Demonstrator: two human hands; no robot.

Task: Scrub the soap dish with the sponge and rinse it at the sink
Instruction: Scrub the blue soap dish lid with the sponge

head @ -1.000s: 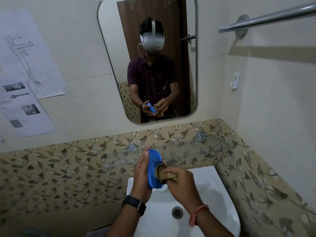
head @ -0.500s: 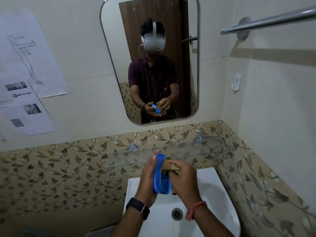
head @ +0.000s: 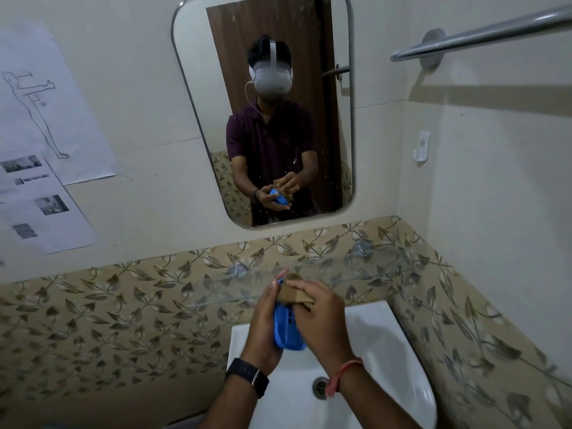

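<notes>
A blue slotted soap dish stands on edge above the white sink, held from behind by my left hand. My right hand grips a brown sponge and presses it against the dish's upper inner face. The top of the dish is hidden behind the sponge and my fingers. The tap is hidden behind my hands. The drain lies below my right wrist.
A glass shelf runs along the leaf-patterned tiles just behind my hands. A mirror hangs above it. A metal towel bar and a white hook are on the right wall. Paper sheets are stuck on the left.
My right hand has slid the sponge up from the middle of the dish to its top end. The dish has turned more edge-on and both hands moved slightly right.
</notes>
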